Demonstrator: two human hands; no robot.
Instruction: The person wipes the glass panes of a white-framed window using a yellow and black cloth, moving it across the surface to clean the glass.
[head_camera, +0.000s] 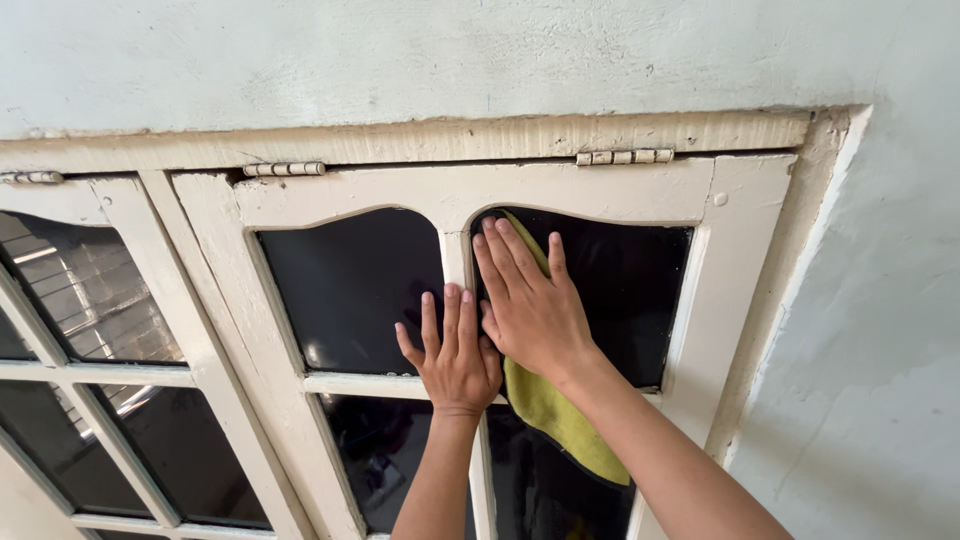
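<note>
Yellow cloth (560, 415) against window pane (630, 280)

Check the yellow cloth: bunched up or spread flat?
Spread flat: the yellow cloth lies pressed against the upper right pane under the right hand, its tail hanging below the wrist.

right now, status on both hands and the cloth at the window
Right hand flat, pressing yellow cloth on the upper right dark pane. Left hand flat on the cream window frame, holding nothing. Nothing in the way.
</note>
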